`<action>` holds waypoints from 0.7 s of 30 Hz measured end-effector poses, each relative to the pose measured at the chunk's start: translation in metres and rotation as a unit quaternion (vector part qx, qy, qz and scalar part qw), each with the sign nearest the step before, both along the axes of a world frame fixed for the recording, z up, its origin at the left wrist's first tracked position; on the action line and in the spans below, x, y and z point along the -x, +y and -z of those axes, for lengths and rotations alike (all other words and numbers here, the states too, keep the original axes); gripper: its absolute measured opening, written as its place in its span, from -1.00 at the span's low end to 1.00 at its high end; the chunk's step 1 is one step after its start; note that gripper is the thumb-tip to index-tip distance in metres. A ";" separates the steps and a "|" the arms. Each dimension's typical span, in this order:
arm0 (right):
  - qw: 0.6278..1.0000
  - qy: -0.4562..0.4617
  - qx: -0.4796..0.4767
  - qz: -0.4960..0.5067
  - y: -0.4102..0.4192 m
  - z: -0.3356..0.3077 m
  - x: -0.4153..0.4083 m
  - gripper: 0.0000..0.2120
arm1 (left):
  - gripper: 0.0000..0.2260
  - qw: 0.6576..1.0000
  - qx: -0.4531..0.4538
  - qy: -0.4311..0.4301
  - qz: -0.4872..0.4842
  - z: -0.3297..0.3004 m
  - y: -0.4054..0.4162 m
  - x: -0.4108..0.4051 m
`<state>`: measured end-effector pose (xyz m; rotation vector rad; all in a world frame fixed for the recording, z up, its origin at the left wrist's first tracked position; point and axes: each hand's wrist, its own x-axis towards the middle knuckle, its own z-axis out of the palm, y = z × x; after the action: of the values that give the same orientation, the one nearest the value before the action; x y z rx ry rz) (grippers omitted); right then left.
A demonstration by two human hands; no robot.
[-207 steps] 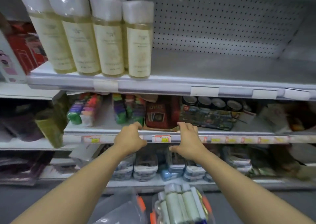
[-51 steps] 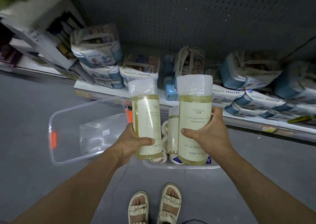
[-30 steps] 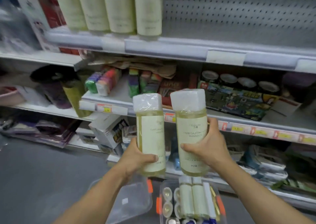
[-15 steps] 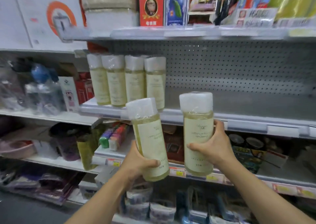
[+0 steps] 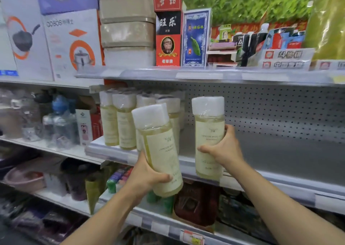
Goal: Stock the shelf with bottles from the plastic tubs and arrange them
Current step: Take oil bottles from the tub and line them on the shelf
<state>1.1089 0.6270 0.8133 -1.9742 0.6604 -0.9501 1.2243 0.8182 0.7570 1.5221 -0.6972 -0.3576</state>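
a shop aisle with grey metal shelving and a perforated back panel [image 5: 280, 110]. the middle shelf [image 5: 280, 157] is bare grey metal on its right side; at its left end a row of stocked bottles [image 5: 119, 121] stands upright, white caps up. the shelf above carries cookware boxes [image 5: 56, 39], stacked beige boxes [image 5: 127, 24] and tall red and blue cartons [image 5: 168, 26]. lower shelves hold blurred coloured goods.

the left hand [image 5: 145, 177] grips the left bottle [image 5: 158, 147] near its base, fingers curled round the lower body. its long axis leans, cap tipped up and to the left, base down toward the right, in front of the shelf edge and overlapping the stocked row.

the right hand [image 5: 222, 149] holds the right bottle [image 5: 209, 136] at mid-body, fingers wrapped round it, thumb across the label. this bottle stands nearly upright, cap up, its base at the shelf's front lip; whether it touches cannot be told. the two held bottles are near each other but apart.
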 end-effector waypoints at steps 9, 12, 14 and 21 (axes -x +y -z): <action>0.998 0.053 -0.041 -0.012 -0.067 0.011 -0.055 -0.31 | -0.14 0.999 -0.014 -0.009 -0.035 -0.007 -0.041 -0.003; 0.998 0.035 -0.050 -0.028 -0.076 0.017 -0.065 -0.27 | -0.12 0.998 -0.021 -0.009 -0.057 -0.003 -0.050 -0.002; 0.997 0.044 -0.054 -0.035 -0.082 0.019 -0.073 -0.28 | -0.16 0.998 -0.023 -0.009 -0.064 -0.003 -0.057 -0.001; 0.992 0.076 -0.058 -0.086 -0.098 0.027 -0.086 -0.14 | -0.19 0.997 -0.028 -0.018 -0.072 -0.004 -0.076 0.000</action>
<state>1.1945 0.5288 0.7865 -1.9769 0.6038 -0.6471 1.2244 0.7426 0.7615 1.6253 -0.6055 -0.2440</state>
